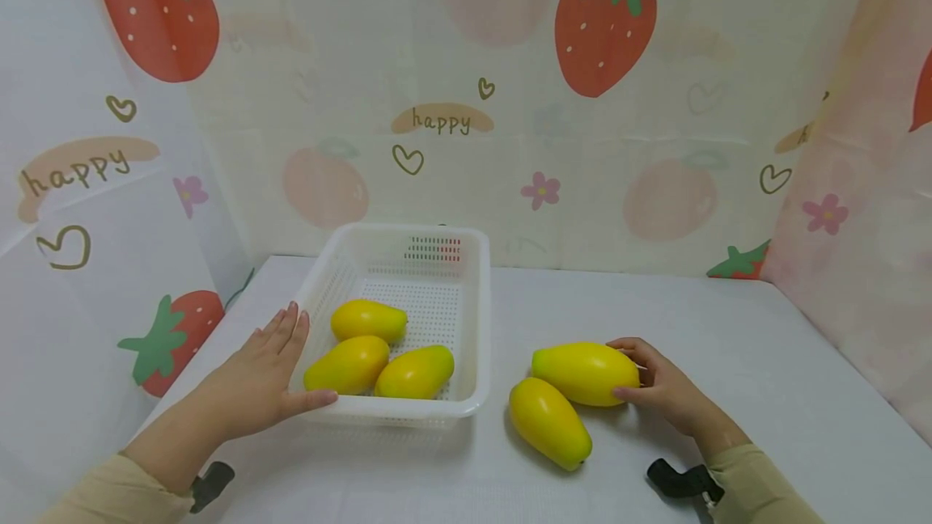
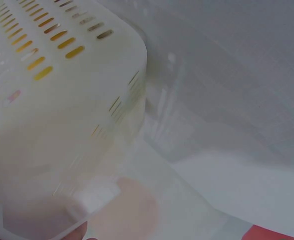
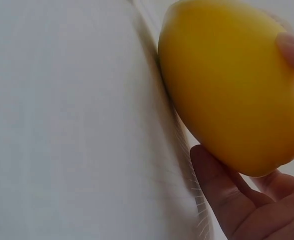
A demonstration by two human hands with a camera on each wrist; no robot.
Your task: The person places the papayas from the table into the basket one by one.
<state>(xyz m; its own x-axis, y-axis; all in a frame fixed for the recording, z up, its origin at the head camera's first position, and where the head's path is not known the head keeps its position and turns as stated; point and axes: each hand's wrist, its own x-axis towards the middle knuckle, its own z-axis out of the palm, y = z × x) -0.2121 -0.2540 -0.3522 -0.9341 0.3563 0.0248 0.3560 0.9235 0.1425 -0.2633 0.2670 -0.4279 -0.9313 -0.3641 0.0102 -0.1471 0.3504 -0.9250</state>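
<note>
A white plastic basket (image 1: 476, 330) stands left of the middle of the table, with three yellow papayas inside, one of them the papaya (image 1: 415, 372) at its front right. My left hand (image 1: 258, 382) rests against the basket's front left corner, fingers straight along the side and thumb across the front rim. To the right of the basket, my right hand (image 1: 670, 386) holds the right end of a large papaya (image 1: 575, 373) between thumb and fingers. In the right wrist view this papaya (image 3: 231, 90) lies between the thumb and the fingers. Just in front of it lies another papaya (image 1: 549, 424).
The white-covered table (image 1: 692, 306) is walled in by printed cloth (image 1: 364, 79) at the back and sides. Slotted basket walls (image 2: 52, 95) fill much of the left wrist view. A black wrist mount part (image 1: 680, 479) sticks out by the right sleeve.
</note>
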